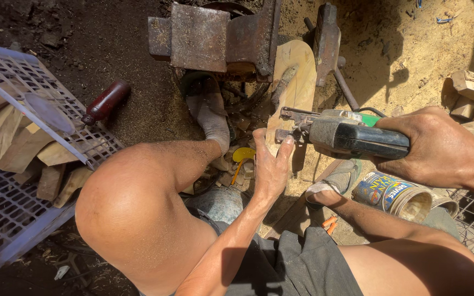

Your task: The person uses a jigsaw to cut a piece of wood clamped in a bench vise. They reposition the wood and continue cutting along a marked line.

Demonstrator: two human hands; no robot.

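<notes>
A pale wooden board point(298, 82) with a rounded top stands clamped in a rusty iron vise point(215, 35). My left hand point(271, 164) lies flat against the board's lower edge, fingers spread. My right hand point(440, 145) grips the grey and green body of a power jigsaw point(352, 134), whose front end meets the board's edge. My bare knees and sock-clad feet frame the work from below.
A lavender plastic crate point(12, 219) with several wood offcuts stands at left, with a dark red bottle point(105, 101) beside it. An open paint tin point(393, 194) sits by my right foot. Wood blocks point(473, 90) lie at right on sawdust-covered ground.
</notes>
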